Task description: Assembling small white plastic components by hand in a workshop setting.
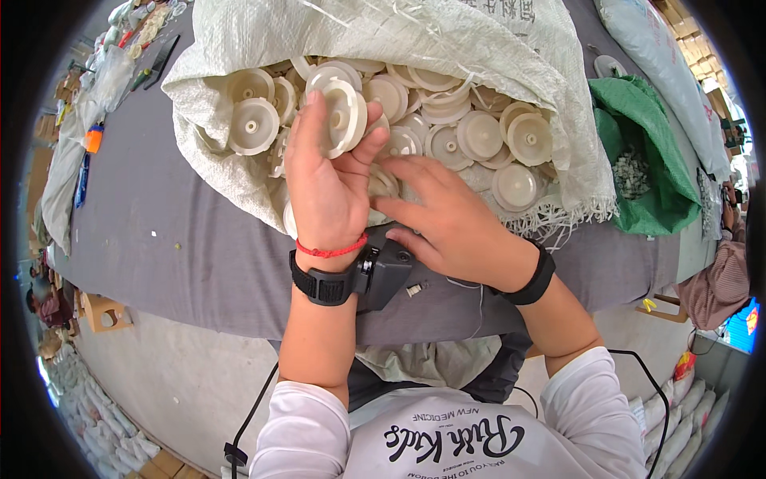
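My left hand is turned palm up, its fingers curled round an off-white plastic disc with a raised rim and a small central hub. Beside it my right hand is back up, fingers spread toward the left palm, with nothing visible in them. Behind both hands, similar plastic discs lie heaped in the mouth of a white woven sack. The discs behind my left hand are partly hidden.
The sack rests on a grey cloth-covered table. A green woven bag with small pale pieces stands at the right. A small pale part lies near the front edge. An orange-capped item and a blue pen-like item are at the left.
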### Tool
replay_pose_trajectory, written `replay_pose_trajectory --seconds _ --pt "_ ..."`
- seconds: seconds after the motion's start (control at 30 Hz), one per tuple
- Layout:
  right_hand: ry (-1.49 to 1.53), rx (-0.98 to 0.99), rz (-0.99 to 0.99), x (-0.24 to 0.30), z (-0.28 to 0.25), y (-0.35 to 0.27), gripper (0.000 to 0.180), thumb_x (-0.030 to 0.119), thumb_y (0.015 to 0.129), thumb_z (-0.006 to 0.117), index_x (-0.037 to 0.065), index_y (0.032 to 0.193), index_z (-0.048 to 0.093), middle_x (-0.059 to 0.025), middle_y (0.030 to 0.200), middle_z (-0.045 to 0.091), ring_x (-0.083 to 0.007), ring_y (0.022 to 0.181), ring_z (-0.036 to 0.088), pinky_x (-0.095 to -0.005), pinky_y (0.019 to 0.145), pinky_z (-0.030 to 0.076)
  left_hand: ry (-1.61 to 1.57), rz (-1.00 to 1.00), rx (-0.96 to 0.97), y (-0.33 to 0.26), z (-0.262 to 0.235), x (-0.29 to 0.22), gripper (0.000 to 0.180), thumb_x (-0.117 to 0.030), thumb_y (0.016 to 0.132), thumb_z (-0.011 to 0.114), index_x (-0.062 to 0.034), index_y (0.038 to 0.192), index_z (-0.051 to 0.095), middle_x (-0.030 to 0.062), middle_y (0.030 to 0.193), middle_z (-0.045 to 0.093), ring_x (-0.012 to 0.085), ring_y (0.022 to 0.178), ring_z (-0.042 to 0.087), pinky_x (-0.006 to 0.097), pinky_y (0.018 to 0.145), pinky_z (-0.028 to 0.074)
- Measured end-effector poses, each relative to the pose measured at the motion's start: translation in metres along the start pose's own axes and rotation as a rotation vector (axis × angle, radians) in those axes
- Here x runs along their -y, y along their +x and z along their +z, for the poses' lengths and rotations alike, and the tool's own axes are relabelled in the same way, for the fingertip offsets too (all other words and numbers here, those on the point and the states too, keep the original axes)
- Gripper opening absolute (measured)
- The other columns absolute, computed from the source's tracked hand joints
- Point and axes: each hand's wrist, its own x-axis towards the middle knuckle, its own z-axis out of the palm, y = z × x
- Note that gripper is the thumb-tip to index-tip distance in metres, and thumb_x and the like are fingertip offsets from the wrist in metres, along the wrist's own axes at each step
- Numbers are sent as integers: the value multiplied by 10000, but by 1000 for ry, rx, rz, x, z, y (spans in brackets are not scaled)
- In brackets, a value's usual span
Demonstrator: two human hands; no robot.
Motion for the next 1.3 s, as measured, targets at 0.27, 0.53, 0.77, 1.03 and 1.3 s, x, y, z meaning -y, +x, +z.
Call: replay_pose_trajectory --seconds 0.27,0.53,0.77,1.03,1.3 --pt "-58 -165 133 -6 -4 3 256 48 714 594 -5 960 549 -172 1026 504 -324 935 499 -368 798 420 -217 -51 48 3 1 0 215 -91 865 430 31 1039 462 145 1017 549 254 979 553 358 795 510" --pt "31 -286 470 -10 -6 -2 260 12 731 571 21 985 518 -150 909 515 -303 770 542 -368 662 434 -208 -126 110 -2 4 9 305 39 771 394 26 1074 358 187 1182 414 305 1096 464 443 933 415" --pt "15 -282 516 -19 -9 -2 218 12 756 536 16 973 515 -156 869 532 -307 708 555 -360 621 440 103 -220 288 -7 6 14 167 -87 823 497 -37 980 468 101 958 555 174 861 569 307 761 480" --pt "52 -360 620 -16 -14 1 179 27 782 516 -18 955 522 -176 893 567 -316 754 575 -354 644 454 132 -135 240 -3 1 11 151 -118 842 501 -34 967 485 75 911 559 165 823 570 303 752 457" --pt "-72 -574 457 -19 -12 2 237 26 815 495 -8 1047 534 -143 897 575 -255 729 563 -315 619 445 406 17 208 -6 2 11 180 -156 840 524 -22 956 492 59 858 553 132 796 548 269 736 432"
